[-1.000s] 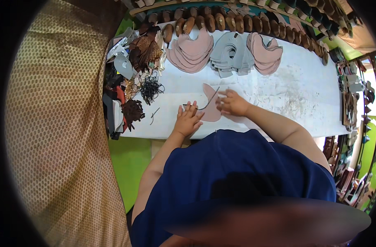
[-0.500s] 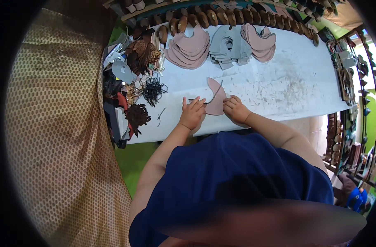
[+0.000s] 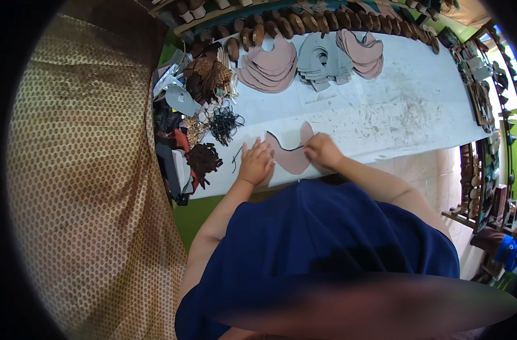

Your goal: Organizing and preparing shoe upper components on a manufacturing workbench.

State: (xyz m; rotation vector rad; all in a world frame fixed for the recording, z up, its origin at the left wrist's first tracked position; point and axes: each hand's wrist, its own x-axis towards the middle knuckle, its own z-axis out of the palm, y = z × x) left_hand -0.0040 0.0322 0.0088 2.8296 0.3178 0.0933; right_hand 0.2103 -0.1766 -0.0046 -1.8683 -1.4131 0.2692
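Note:
A pink crescent-shaped piece [image 3: 292,161], perhaps leather, lies at the near edge of the white-covered table. A thin dark strip [image 3: 288,149] follows its inner curve. My left hand [image 3: 256,163] rests flat with fingers spread, over the piece's left side. At the right side, my right hand [image 3: 325,151] has its fingers bent and pressed together where the strip reaches the edge; it seems to pinch the strip there, though the fingertips are partly hidden. One loose dark strip [image 3: 236,159] lies left of my left hand.
Pink cut pieces [image 3: 268,71] lie stacked at the back, beside grey ones [image 3: 323,65] and another pink stack [image 3: 361,56]. Wooden shoe lasts [image 3: 297,24] line the far edge. Black cords [image 3: 224,123] and brown strips [image 3: 203,161] heap at left, near a patterned curtain [image 3: 94,187].
The pink piece has turned so its curve opens upward. The strip's free end no longer sticks up; it now runs along the inner curve. My right hand has bent in over the piece's right side.

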